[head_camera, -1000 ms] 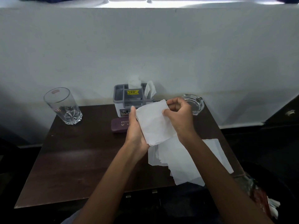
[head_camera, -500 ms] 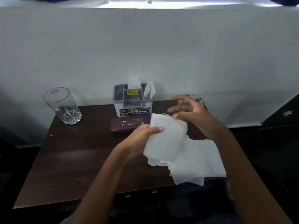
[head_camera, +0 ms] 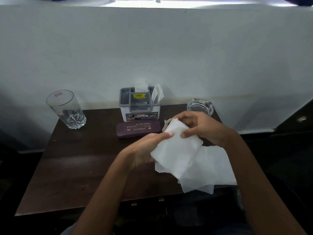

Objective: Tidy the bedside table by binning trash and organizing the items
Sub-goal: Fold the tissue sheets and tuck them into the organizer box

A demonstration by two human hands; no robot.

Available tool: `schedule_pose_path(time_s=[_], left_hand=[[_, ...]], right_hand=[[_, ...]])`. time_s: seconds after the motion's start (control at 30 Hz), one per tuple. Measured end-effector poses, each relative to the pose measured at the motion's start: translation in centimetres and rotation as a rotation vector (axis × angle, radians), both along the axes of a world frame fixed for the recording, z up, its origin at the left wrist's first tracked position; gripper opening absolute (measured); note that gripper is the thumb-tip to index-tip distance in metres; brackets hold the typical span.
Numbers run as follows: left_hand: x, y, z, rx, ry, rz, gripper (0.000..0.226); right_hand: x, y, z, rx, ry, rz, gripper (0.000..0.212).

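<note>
1. Facing dark table (head_camera: 76, 167) against pale wall (head_camera: 152, 48); holding folded tissue (head_camera: 179, 146) above right half, over loose tissues (head_camera: 216, 168) at front-right edge.
2. Gripping its near side with left hand (head_camera: 144, 150), pinching far end with right hand (head_camera: 201, 128).
3. Likely best: press creases flat, then slot upright into organizer (head_camera: 124, 109) at back edge.

Left hand (head_camera: 147, 150) and right hand (head_camera: 201, 128) pinched one folded tissue (head_camera: 177, 150) over the table (head_camera: 76, 167). Loose tissues (head_camera: 211, 167) lay beneath the right hand; purple case (head_camera: 138, 128) just beyond the left hand, ashtray (head_camera: 199, 106) beyond the right.
</note>
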State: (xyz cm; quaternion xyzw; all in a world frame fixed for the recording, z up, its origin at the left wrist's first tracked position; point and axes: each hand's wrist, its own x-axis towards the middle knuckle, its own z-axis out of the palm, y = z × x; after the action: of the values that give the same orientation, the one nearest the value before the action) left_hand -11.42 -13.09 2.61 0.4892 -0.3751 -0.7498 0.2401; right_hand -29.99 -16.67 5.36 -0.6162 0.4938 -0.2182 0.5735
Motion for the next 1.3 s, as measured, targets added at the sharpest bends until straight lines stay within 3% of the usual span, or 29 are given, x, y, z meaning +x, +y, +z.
schedule_pose_path(time_s=[0.13, 0.3, 0.67, 0.8, 0.97, 1.17, 1.3], left_hand=[[0.0, -0.3, 0.2, -0.013, 0.171, 0.204, 0.022], [0.0, -0.5, -0.4, -0.146, 0.121, 0.356, 0.025], [0.1, -0.8, -0.6, -0.291, 0.056, 0.431, 0.018], [-0.1, -0.7, 0.1, -0.188, 0.096, 0.464, 0.032], [0.0, -0.8, 0.3, -0.027, 0.193, 0.548, 0.032], [-0.1, -0.7, -0.5, -0.143, 0.057, 0.563, 0.032], [-0.1, -0.6, -0.5, -0.259, -0.011, 0.57, 0.034]], right_hand=[[-0.5, -1.0, -0.7, -0.016, -0.176, -0.291, 0.039], [0.2, -1.6, -1.8, -0.015, -0.261, -0.448, 0.039], [-0.1, -1.4, -1.9, 0.013, -0.352, -0.386, 0.032], [0.1, -1.4, -2.1, -0.042, -0.335, -0.422, 0.049], [0.1, -1.3, -2.2, -0.064, -0.347, -0.452, 0.051], [0.2, -1.0, -1.9, -0.059, -0.396, -0.434, 0.051], [0.3, -1.2, -1.7, 0.04, -0.486, -0.481, 0.029]])
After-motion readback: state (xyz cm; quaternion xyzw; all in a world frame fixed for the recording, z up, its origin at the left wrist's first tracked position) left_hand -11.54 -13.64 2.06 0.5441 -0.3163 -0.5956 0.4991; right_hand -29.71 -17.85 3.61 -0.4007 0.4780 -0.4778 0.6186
